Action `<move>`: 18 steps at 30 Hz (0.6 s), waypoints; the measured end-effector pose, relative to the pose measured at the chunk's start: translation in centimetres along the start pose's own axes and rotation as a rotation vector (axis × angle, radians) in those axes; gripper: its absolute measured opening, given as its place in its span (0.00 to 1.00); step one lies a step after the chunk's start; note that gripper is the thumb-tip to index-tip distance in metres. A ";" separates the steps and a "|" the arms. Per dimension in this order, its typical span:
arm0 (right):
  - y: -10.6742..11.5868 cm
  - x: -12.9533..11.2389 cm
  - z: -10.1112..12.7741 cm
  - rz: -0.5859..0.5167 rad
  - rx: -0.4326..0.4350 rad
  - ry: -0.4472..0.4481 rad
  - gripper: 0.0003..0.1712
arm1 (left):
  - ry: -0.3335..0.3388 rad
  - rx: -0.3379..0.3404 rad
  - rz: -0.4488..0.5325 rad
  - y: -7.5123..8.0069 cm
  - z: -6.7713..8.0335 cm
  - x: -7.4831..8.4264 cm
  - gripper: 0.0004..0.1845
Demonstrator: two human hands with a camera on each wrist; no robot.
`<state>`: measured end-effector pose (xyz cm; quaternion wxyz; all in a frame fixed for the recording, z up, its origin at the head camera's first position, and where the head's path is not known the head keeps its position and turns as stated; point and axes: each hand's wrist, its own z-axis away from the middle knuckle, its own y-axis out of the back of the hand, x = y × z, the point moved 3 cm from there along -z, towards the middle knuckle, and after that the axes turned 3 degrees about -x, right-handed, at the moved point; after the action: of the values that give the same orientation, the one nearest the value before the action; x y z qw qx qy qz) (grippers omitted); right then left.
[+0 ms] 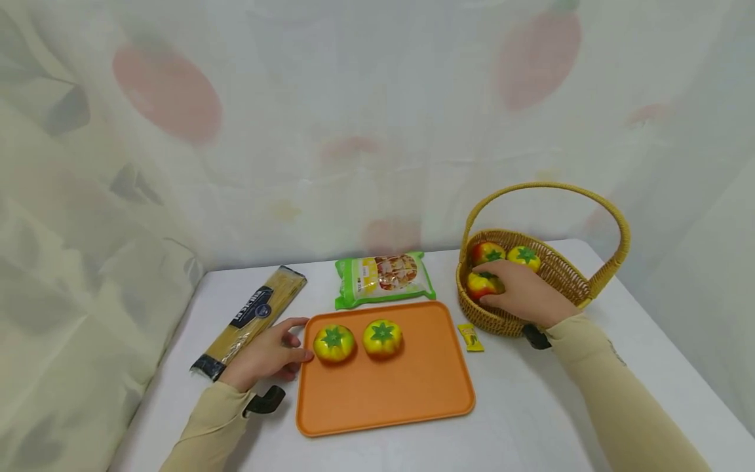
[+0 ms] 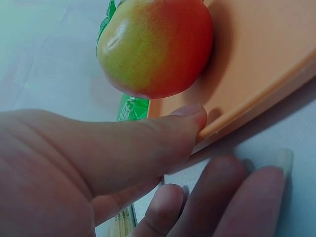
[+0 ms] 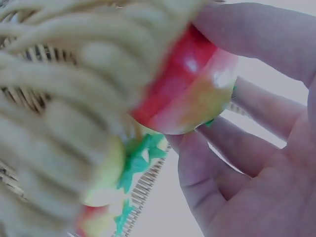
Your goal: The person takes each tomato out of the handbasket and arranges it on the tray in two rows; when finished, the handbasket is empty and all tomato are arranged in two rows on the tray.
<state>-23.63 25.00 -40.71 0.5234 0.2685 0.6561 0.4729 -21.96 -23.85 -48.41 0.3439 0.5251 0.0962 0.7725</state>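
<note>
An orange tray [image 1: 401,393] carries two yellow-green tomatoes [image 1: 333,343] [image 1: 382,337]. My left hand [image 1: 268,354] lies on the table at the tray's left edge. Its thumb [image 2: 182,123] rests on the tray rim [image 2: 256,64], next to the nearer tomato [image 2: 155,47], and its fingers [image 2: 222,197] lie straight on the table. My right hand [image 1: 525,292] reaches into the wicker basket [image 1: 616,252] and grips a red-yellow tomato [image 1: 480,285] [image 3: 187,94], fingers [image 3: 247,29] curled round it. Two more tomatoes [image 1: 487,252] [image 1: 523,257] sit in the basket.
A spaghetti pack [image 1: 253,318] lies left of my left hand. A green food bag [image 1: 383,278] sits behind the tray. A small yellow sachet [image 1: 470,337] lies between tray and basket. A patterned curtain hangs close behind the white table.
</note>
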 end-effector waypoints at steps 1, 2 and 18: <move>0.1 -0.1 0.2 0.001 0.008 -0.005 0.31 | -0.002 0.001 0.000 0.0 0.0 0.0 0.43; 0.3 -0.2 0.4 0.000 0.014 -0.009 0.31 | -0.003 0.002 0.003 0.0 0.1 0.1 0.42; 1.3 -3.2 2.8 -0.023 0.123 0.017 0.33 | -0.031 -0.004 0.015 -0.1 0.1 -0.1 0.42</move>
<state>-20.21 23.76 -38.19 0.5058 0.2885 0.6913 0.4280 -21.78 -23.85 -48.47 0.3408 0.5370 0.0854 0.7669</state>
